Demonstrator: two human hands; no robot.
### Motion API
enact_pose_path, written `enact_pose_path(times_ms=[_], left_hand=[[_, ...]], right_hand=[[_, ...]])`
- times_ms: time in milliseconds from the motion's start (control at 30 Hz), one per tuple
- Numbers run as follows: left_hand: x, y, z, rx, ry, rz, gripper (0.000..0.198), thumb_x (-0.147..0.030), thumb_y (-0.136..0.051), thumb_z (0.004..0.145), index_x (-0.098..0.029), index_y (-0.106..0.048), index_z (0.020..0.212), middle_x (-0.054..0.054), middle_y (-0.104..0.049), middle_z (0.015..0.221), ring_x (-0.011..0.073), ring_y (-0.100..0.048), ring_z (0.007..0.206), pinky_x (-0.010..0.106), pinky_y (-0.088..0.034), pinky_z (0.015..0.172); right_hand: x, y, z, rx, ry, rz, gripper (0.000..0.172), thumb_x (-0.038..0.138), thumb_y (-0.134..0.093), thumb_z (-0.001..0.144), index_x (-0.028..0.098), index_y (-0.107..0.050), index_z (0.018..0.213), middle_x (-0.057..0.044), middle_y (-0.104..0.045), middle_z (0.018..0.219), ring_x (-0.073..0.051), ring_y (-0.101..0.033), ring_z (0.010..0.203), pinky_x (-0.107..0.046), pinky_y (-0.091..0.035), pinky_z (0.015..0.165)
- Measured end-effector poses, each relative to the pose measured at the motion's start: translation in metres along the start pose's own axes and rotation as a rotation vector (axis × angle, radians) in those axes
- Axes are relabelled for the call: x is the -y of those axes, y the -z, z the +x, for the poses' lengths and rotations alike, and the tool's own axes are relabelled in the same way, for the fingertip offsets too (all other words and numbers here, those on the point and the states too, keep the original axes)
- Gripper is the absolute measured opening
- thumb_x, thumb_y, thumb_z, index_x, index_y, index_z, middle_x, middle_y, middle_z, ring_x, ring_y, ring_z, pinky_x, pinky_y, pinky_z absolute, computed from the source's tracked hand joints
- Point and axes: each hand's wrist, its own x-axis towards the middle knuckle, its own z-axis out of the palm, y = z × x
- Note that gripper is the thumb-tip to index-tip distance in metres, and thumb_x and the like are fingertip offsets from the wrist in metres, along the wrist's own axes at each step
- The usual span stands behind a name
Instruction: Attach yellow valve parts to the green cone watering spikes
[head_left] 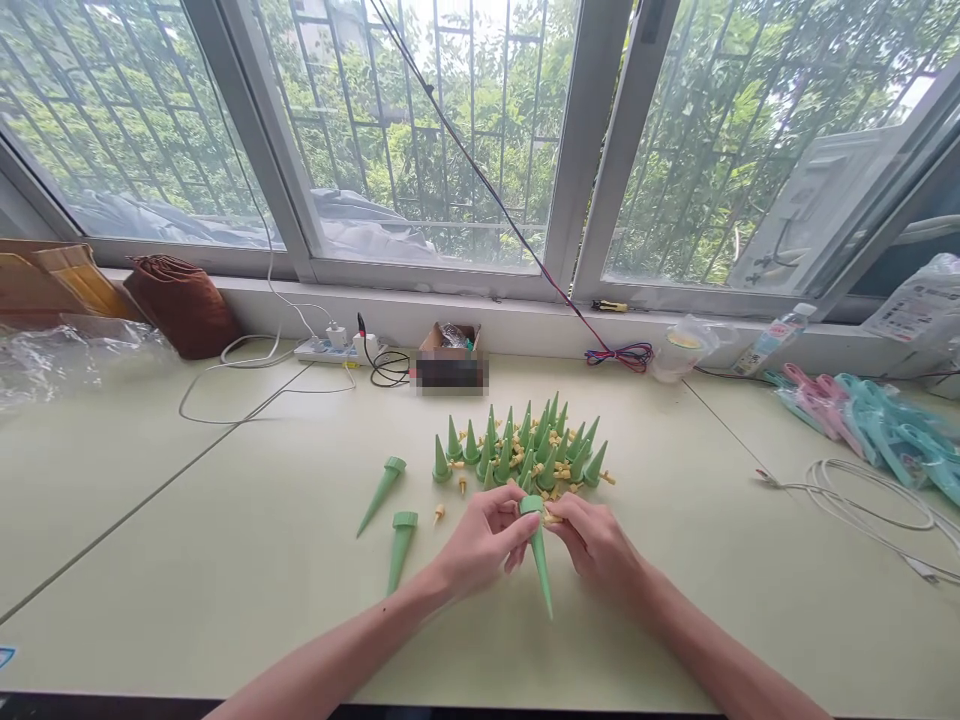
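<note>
My left hand (491,535) is closed around the capped top of a green plant watering spike (541,570), whose tip points down toward me. At the side of that cap, my right hand (596,535) pinches a small yellow valve fitting (552,518); whether it is seated in the cap I cannot tell. Just beyond my hands, many green spikes (525,445) stand points up in a cluster, yellow fittings among them. Two loose spikes, one farther (382,494) and one nearer (402,550), lie left of my left hand. A small yellow fitting (439,515) lies close by.
At the back stand a small cardboard box (450,338) and a power strip (330,348) with cables. Bagged pink and teal plastic items (862,420) and a coiled white cable (862,500) lie on the right. A brown bundle (176,305) and clear plastic (75,355) sit left.
</note>
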Motion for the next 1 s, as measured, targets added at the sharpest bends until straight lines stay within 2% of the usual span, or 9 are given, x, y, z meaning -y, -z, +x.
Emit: enact_pose_path(times_ms=[267,500,700,800,933,1000], left_hand=[[0.006,0.003,-0.002,-0.008,-0.068,0.160,0.026,-0.041,-0.061,0.092,-0.016,-0.054,0.096,-0.005,-0.052,0.058,0.0087,-0.049,0.048,0.021,-0.041,0.048],[0.001,0.002,-0.002,-0.017,-0.117,0.289,0.021,-0.037,-0.060,0.092,-0.017,-0.058,0.092,-0.003,-0.053,0.063,0.0099,-0.049,0.052,0.023,-0.044,0.052],[0.004,0.002,-0.002,-0.068,-0.212,0.410,0.020,-0.037,-0.061,0.091,-0.017,-0.062,0.094,0.004,-0.061,0.079,0.0136,-0.057,0.066,0.024,-0.050,0.060],[0.002,0.002,0.000,-0.053,-0.158,0.350,0.022,-0.039,-0.060,0.092,-0.017,-0.060,0.093,0.002,-0.059,0.074,0.0122,-0.056,0.060,0.023,-0.048,0.055],[-0.005,0.003,0.003,-0.015,-0.067,0.170,0.028,-0.044,-0.059,0.093,-0.017,-0.056,0.090,-0.004,-0.053,0.058,0.0099,-0.051,0.047,0.023,-0.043,0.049],[-0.008,0.004,0.005,-0.018,-0.041,0.114,0.029,-0.045,-0.060,0.093,-0.016,-0.056,0.090,-0.004,-0.054,0.055,0.0095,-0.052,0.045,0.023,-0.042,0.050]], right_hand=[[0.001,0.000,-0.001,0.052,-0.058,0.043,0.025,0.024,-0.036,0.106,0.019,-0.054,0.089,0.000,-0.054,0.072,-0.013,-0.044,0.059,-0.025,-0.034,0.056],[0.001,-0.002,-0.001,0.072,-0.147,0.137,0.034,0.032,-0.033,0.106,0.019,-0.051,0.080,0.000,-0.054,0.066,-0.013,-0.046,0.057,-0.025,-0.037,0.055],[0.001,-0.001,0.001,0.122,-0.206,0.226,0.039,0.037,-0.031,0.106,0.019,-0.048,0.076,0.001,-0.051,0.063,-0.012,-0.045,0.054,-0.024,-0.037,0.054],[0.001,-0.001,0.002,0.112,-0.232,0.235,0.038,0.037,-0.034,0.106,0.018,-0.050,0.077,0.001,-0.052,0.065,-0.012,-0.045,0.056,-0.024,-0.037,0.055],[0.004,0.001,0.006,0.033,-0.257,0.237,0.036,0.037,-0.040,0.104,0.018,-0.053,0.076,0.001,-0.052,0.065,-0.012,-0.045,0.056,-0.024,-0.038,0.054],[0.007,0.003,0.008,0.013,-0.263,0.259,0.028,0.036,-0.046,0.103,0.017,-0.057,0.086,0.001,-0.054,0.069,-0.011,-0.047,0.055,-0.023,-0.040,0.053]])
